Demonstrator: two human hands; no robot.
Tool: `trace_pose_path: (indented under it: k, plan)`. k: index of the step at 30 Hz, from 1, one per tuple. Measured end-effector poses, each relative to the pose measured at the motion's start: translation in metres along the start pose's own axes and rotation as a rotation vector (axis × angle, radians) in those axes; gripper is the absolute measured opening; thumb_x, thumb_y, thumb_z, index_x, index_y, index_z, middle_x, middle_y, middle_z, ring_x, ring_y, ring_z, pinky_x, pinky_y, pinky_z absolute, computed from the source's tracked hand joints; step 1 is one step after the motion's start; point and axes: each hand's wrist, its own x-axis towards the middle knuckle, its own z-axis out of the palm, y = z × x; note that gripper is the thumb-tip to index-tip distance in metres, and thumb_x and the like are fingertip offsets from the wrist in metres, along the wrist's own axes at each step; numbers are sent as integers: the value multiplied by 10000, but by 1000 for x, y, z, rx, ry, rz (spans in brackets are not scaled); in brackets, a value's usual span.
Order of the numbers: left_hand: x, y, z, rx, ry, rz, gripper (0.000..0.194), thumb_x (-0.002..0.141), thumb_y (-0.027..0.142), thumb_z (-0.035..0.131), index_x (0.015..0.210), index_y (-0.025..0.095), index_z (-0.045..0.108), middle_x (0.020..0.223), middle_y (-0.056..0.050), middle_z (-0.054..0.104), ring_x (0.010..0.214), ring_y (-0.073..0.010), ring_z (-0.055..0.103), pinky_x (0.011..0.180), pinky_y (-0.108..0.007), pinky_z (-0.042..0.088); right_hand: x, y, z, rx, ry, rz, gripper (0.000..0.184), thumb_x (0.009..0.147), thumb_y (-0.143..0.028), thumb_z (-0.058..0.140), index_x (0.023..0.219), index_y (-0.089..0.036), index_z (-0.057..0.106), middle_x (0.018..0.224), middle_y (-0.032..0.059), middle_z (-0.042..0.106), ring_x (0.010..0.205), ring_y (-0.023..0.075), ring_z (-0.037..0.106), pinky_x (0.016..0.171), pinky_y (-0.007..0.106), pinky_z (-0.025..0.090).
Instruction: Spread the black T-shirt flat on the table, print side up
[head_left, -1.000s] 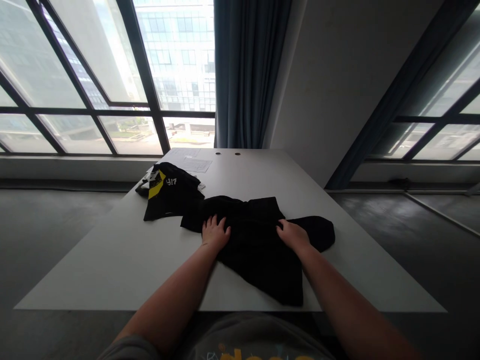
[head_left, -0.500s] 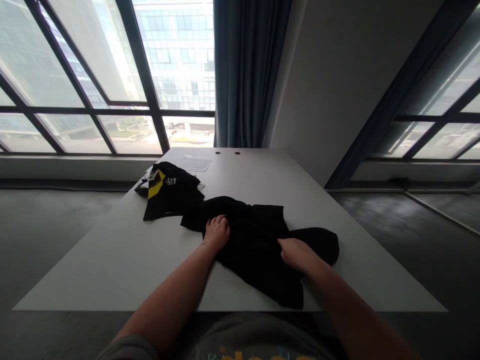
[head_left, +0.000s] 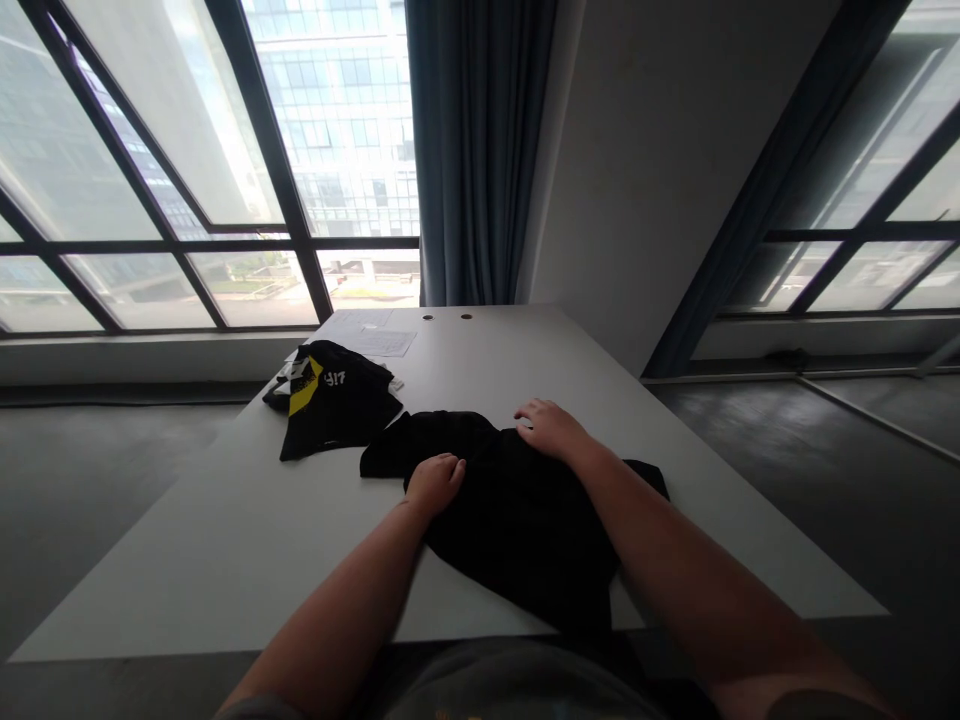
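Shadow swallows most of the detail on the crumpled black cloth garment [head_left: 517, 510] spread in front of you: its folds and seams cannot be made out against the bright windows, and its near end runs to the table edge, where it merges with the dark of your own clothing at the bottom of the view. Your right forearm lies across its right part and hides the cloth beneath, so only a dark lobe shows beyond the arm.

Your left hand [head_left: 433, 482] sits on the garment's left part, fingers curled loosely inward with the knuckles up. Whether it pinches a fold or only presses down cannot be told, since the fingertips are tucked out of sight. Your right hand [head_left: 546, 428] rests palm-down at the garment's far edge, fingers spread and relaxed, flat on the cloth and gripping nothing that shows. The two hands are apart, the right one farther from you than the left.

The garment lies on the pale grey rectangular table [head_left: 225, 540], around its middle and reaching to the near edge. Just beside its left tip, toward the window, lies a second folded black garment with a yellow stripe and white digits [head_left: 330, 397]; what pokes out from under its far side is too small to read. Behind that lie white paper sheets [head_left: 379, 340], their print illegible.
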Motion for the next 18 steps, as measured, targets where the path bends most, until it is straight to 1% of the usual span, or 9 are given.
trace_pose_path:
  k: [1, 3, 4, 5, 8, 10, 14, 16, 18]
  plan:
    - [0, 0, 0, 13, 1, -28, 454, 1071, 400, 365, 798, 218, 679, 906, -61, 735, 876, -201, 692, 777, -299, 444, 5, 2, 11, -14, 23, 26, 430, 960, -337, 544, 1330, -184, 700, 1362, 142, 675, 1257, 272, 579, 1097, 357, 392]
    - [0, 1, -2, 44, -6, -68, 449, 1074, 414, 356, 811, 224, 667, 864, -61, 733, 850, -210, 697, 744, -299, 430, 6, 5, 39, -26, 11, 91, 513, 974, -389, 566, 1428, -158, 625, 1464, 170, 600, 1328, 293, 533, 1135, 390, 365]
    - [-1, 1, -2, 56, -13, -75, 447, 1074, 421, 352, 821, 227, 666, 848, -60, 733, 844, -216, 701, 734, -300, 425, 4, 6, 54, -28, 4, 113, 513, 982, -403, 564, 1434, -167, 618, 1478, 166, 590, 1353, 298, 516, 1157, 415, 340]
    - [-2, 1, -3, 66, -20, -75, 445, 1074, 429, 349, 831, 231, 667, 840, -60, 733, 840, -222, 705, 729, -301, 421, 1, 7, 67, -22, 35, 121, 487, 998, -391, 539, 1427, -178, 620, 1468, 152, 601, 1364, 293, 510, 1179, 431, 311]
    - [-3, 2, -4, 78, -35, -54, 426, 1071, 438, 352, 865, 243, 670, 837, -56, 738, 845, -232, 716, 730, -304, 421, -9, 8, 92, 24, 94, 51, 433, 1013, -348, 506, 1383, -168, 639, 1410, 134, 648, 1346, 269, 528, 1205, 430, 264]
    - [-4, 2, -3, 74, -42, -49, 391, 1069, 430, 362, 910, 251, 671, 841, -50, 741, 849, -233, 722, 731, -301, 423, -12, 8, 97, 50, 112, 13, 427, 1005, -336, 515, 1375, -161, 635, 1392, 131, 659, 1332, 268, 538, 1214, 437, 245]
    - [-4, 2, -1, 17, -43, -50, 271, 1055, 390, 407, 1067, 279, 653, 854, -23, 744, 846, -224, 725, 720, -292, 428, -12, 8, 94, 84, 138, 6, 420, 984, -335, 542, 1350, -153, 639, 1335, 127, 684, 1281, 269, 566, 1200, 428, 260]
    - [-4, 2, 0, -22, -20, -52, 230, 1041, 369, 438, 1108, 277, 637, 868, -17, 743, 851, -219, 720, 732, -295, 441, -12, 8, 91, 91, 164, 15, 384, 967, -331, 562, 1294, -158, 664, 1276, 120, 702, 1223, 266, 590, 1179, 422, 283]
    - [-4, 1, 1, -57, 15, -58, 206, 1029, 349, 461, 1099, 266, 636, 902, -19, 741, 871, -213, 710, 766, -302, 463, -13, 8, 89, 97, 194, 20, 320, 952, -320, 572, 1208, -170, 693, 1205, 106, 717, 1158, 261, 607, 1153, 413, 307]
